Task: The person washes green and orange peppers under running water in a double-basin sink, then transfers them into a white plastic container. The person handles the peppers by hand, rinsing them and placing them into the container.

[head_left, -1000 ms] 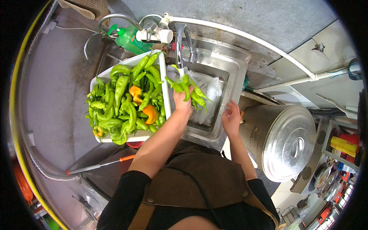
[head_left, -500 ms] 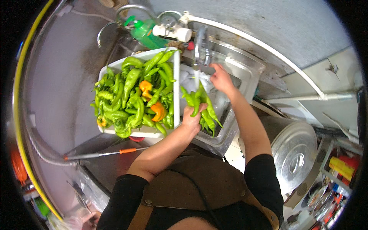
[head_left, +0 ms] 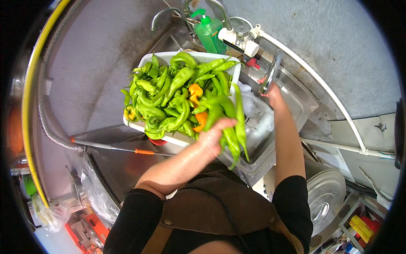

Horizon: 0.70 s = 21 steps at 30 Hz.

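Observation:
My left hand (head_left: 218, 133) is closed round a bunch of long green peppers (head_left: 230, 137), slightly blurred, held over the right edge of a white tub (head_left: 141, 127). More green peppers (head_left: 158, 101) fill this tub, with an orange pepper (head_left: 195, 93) and another orange one among them. At the curved metal faucet (head_left: 275, 70), my right hand (head_left: 275, 94) is beneath and behind the spout. The spout hides part of its fingers, so their grip cannot be made out. Below lies the metal sink (head_left: 311, 101), with a whitish, plastic-looking mass (head_left: 258, 122) in it.
Behind the tub stand a green pump bottle (head_left: 209, 36) and a second curved faucet (head_left: 171, 12). A white pipe (head_left: 315, 72) runs along the wall. A large lidded metal pot (head_left: 325, 203) stands at right. An orange-and-grey rod (head_left: 144, 151) lies left of my forearm.
My left hand has lifted the peppers from above the sink toward the tub. My right hand has moved in behind the spout. The water stream no longer shows. The view has shifted.

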{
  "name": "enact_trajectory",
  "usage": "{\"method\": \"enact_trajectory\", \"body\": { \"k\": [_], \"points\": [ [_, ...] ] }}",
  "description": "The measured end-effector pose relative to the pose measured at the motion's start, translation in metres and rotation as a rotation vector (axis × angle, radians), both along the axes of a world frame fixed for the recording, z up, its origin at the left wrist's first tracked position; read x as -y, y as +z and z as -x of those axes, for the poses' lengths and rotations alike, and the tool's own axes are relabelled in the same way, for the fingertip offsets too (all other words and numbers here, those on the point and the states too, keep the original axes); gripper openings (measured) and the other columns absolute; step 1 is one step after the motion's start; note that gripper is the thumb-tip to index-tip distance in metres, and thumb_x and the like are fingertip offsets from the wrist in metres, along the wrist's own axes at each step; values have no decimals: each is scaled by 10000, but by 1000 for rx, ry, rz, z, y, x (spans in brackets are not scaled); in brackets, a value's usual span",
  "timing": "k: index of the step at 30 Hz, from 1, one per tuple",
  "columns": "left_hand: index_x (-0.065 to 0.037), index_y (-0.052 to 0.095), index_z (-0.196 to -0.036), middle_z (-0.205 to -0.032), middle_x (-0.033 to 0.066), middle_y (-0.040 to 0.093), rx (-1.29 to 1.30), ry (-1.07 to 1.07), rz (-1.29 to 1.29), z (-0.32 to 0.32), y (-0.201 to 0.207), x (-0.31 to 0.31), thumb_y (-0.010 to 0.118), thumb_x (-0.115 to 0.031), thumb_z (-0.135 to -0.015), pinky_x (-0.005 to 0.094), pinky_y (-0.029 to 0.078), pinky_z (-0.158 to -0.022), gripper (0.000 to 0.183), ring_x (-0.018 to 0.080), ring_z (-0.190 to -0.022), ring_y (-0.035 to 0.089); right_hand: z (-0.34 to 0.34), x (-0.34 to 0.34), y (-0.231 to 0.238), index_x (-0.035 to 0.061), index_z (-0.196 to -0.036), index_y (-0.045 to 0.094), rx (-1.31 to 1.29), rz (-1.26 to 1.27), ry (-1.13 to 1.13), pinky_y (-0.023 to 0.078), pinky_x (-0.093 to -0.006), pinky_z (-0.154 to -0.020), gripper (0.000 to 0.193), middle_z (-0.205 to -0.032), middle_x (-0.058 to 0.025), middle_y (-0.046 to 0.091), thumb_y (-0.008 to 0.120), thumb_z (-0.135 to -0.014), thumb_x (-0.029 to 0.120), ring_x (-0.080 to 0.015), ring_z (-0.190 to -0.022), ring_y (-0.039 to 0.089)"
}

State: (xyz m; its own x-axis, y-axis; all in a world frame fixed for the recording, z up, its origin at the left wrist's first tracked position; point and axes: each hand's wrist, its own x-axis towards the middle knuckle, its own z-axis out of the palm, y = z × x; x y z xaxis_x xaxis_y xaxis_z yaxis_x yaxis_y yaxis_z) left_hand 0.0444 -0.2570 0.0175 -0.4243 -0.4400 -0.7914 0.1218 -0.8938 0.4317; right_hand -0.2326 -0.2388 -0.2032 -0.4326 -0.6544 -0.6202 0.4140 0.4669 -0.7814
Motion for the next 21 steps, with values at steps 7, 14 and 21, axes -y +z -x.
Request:
{"method": "enact_trajectory", "body": {
  "k": [7,14,21],
  "points": [
    [-3,592,-1013,-899,123,632,33,61,163,-3,-38,100,667,-58,-757,397,529,-698,273,256,-766,626,-98,-47,65,65,-1067,523,-474,-27,-257,447,-250,-636,207,-906,-35,575,488,-924,210,-119,-715,546],
    [-28,161,-1374,-1226,185,477,323,-171,271,-5,-57,117,741,-63,-714,462,501,-803,880,304,-1035,540,-169,-17,98,73,-1317,395,-167,37,-123,361,-340,-918,484,-1308,-80,432,435,-952,387,-193,-1138,439],
    [-64,267,-1379,-1330,174,309,340,-212,884,-67,-34,110,727,-77,-637,396,303,-1034,873,303,-1228,349,-178,17,103,30,-1430,172,-464,-116,240,179,-345,-1098,717,-1481,-181,189,474,-914,425,-296,-1368,197]
  ]
}}
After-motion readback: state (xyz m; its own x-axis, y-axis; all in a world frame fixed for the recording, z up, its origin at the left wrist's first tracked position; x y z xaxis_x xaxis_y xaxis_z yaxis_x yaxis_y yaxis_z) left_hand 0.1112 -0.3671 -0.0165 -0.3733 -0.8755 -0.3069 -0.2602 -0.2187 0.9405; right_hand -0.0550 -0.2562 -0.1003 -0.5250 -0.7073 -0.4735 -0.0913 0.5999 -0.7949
